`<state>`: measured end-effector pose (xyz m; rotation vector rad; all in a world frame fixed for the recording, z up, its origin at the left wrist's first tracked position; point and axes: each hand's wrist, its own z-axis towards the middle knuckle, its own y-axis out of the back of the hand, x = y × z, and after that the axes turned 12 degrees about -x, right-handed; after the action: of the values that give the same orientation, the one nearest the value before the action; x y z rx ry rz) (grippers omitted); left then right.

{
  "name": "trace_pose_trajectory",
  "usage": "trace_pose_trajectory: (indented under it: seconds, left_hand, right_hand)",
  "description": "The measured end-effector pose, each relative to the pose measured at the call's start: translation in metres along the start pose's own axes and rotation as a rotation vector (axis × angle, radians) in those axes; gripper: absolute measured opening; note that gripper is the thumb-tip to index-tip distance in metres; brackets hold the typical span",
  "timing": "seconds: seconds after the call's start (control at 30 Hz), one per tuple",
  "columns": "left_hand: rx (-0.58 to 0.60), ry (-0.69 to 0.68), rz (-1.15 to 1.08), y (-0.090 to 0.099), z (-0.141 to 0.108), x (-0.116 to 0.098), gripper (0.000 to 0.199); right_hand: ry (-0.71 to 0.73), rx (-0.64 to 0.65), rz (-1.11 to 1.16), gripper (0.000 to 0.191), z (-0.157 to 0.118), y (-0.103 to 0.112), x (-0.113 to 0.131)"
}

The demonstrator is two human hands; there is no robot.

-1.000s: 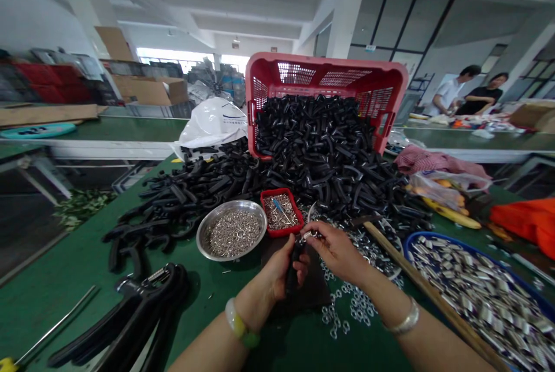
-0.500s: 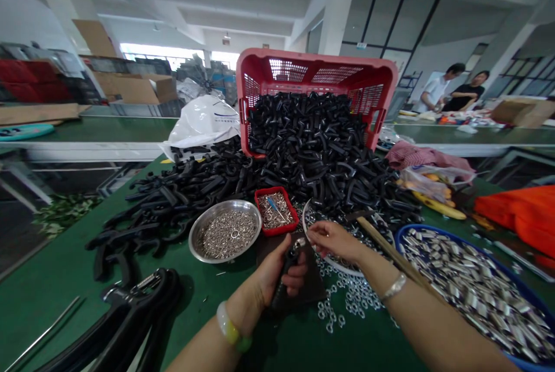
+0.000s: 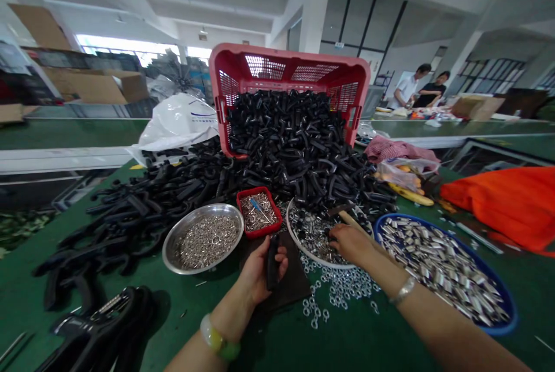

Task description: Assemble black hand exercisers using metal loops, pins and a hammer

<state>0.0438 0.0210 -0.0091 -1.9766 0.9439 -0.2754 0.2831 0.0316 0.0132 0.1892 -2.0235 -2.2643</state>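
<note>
Over at the green workbench (image 3: pixel 277 343), what's the left hand (image 3: pixel 260 272) got?

A black curved plastic piece (image 3: pixel 272 262), closed tight in the fingers, standing upright over a dark mat (image 3: pixel 291 279).

And the right hand (image 3: pixel 351 244)?

Fingertips (image 3: pixel 333 235) down among the metal parts in a white round plate (image 3: pixel 321 264). Can't tell if they're pinching anything.

What's around them?

A steel bowl (image 3: pixel 171 250) of small rings and a red tray (image 3: pixel 260 232) on one side, a blue basin (image 3: pixel 498 302) of metal clips on the other. Behind, a tipped red crate (image 3: pixel 277 57) spills black pieces (image 3: pixel 286 135). 2 people (image 3: pixel 418 89) work at the far bench (image 3: pixel 433 126).
</note>
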Motion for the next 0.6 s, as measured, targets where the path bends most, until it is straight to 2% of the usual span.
trace_pose_trajectory:
  seconds: [0.13, 0.23, 0.47, 0.53, 0.6]
  left_hand:
    - [-0.052, -0.015, 0.056, 0.004, 0.002, 0.003, 0.026]
    - [-0.042, -0.011, 0.073, 0.005, 0.004, 0.005, 0.027]
    - [-0.003, 0.052, 0.119, 0.006, 0.006, 0.006, 0.033]
    - [0.003, 0.066, 0.123, 0.008, 0.005, 0.006, 0.035]
    - [0.015, 0.071, 0.114, 0.01, 0.006, 0.005, 0.036]
  right_hand:
    - [-0.016, -0.049, 0.004, 0.014, 0.002, 0.0, -0.004]
    - [-0.015, -0.097, 0.042, 0.019, 0.002, 0.004, -0.003]
    - [0.049, -0.293, 0.29, 0.018, 0.008, 0.011, 0.04]
    - [0.034, -0.248, 0.196, 0.021, 0.01, 0.011, 0.042]
    - [0.007, -0.144, 0.092, 0.022, 0.012, 0.01, 0.034]
